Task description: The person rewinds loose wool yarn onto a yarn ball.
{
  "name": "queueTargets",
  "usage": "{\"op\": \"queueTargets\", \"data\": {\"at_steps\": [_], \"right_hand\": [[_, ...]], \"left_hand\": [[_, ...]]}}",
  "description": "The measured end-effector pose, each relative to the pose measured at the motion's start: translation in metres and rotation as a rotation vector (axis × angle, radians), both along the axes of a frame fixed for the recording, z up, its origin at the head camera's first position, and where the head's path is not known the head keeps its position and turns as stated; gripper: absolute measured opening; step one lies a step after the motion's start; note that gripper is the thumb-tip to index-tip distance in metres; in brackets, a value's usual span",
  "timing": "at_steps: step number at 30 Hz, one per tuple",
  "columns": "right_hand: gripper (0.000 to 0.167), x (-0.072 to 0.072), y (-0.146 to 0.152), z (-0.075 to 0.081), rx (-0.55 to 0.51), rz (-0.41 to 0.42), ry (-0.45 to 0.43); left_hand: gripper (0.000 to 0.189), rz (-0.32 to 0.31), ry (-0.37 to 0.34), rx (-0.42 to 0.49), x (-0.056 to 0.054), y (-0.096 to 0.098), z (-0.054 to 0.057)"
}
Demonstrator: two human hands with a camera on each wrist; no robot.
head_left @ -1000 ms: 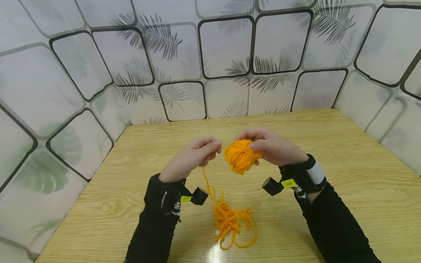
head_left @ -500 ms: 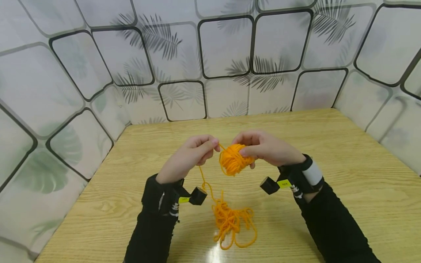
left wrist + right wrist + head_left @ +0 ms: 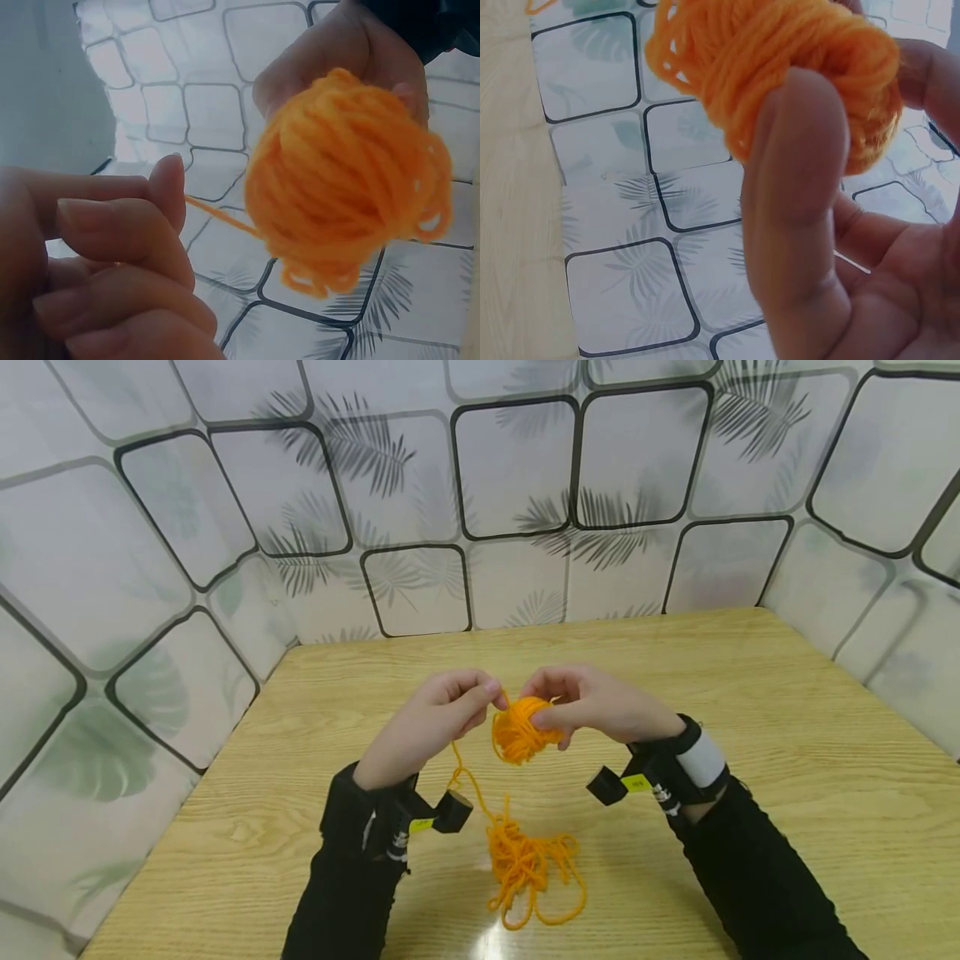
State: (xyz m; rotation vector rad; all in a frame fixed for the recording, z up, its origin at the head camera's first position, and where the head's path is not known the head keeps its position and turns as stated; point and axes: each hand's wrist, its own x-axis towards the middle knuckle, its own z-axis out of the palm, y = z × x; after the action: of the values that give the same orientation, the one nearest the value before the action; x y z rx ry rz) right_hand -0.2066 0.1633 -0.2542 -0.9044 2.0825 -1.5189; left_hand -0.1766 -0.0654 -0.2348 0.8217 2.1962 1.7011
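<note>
Moved: over the last second your right hand (image 3: 600,706) has been bringing the ball (image 3: 521,735) leftward and slightly down, closer to your left hand (image 3: 429,727); the pile (image 3: 517,860) is staying where it was lying.
Left grip: your thumb and forefinger are pinching the strand (image 3: 477,792), and the other fingers are curling in below, as the left wrist view is showing.
Right grip: your thumb is pressing the near side of the ball while your fingers are holding it from the far side.
Ball: it is hanging in the air above the desk (image 3: 750,693), sitting in your right hand just beside your left fingertips; in the left wrist view some loops are sticking out from its side and bottom.
Strand: a short length is running from your left fingertips to the ball; another length is dropping from below your left hand to the pile.
Pile: it is lying in loose, tangled loops on the desk, between your forearms.
Sleeves: black cloth (image 3: 341,893) is covering both your forearms, and a small camera (image 3: 453,812) is sitting at each wrist.
Wall: leaf-printed panels (image 3: 517,477) are standing behind the desk.
</note>
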Motion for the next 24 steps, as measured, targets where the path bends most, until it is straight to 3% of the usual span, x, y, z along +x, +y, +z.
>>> {"op": "queueTargets", "data": {"at_steps": [12,24], "right_hand": [[0.028,0.0,-0.008,-0.003,-0.025,-0.177,0.004],[0.034,-0.005,-0.009,-0.007,-0.172,-0.356,-0.018]], "left_hand": [[0.028,0.004,0.067,-0.066,0.009,0.003,0.002],[0.027,-0.041,0.094,-0.114,0.014,0.009,0.002]]}}
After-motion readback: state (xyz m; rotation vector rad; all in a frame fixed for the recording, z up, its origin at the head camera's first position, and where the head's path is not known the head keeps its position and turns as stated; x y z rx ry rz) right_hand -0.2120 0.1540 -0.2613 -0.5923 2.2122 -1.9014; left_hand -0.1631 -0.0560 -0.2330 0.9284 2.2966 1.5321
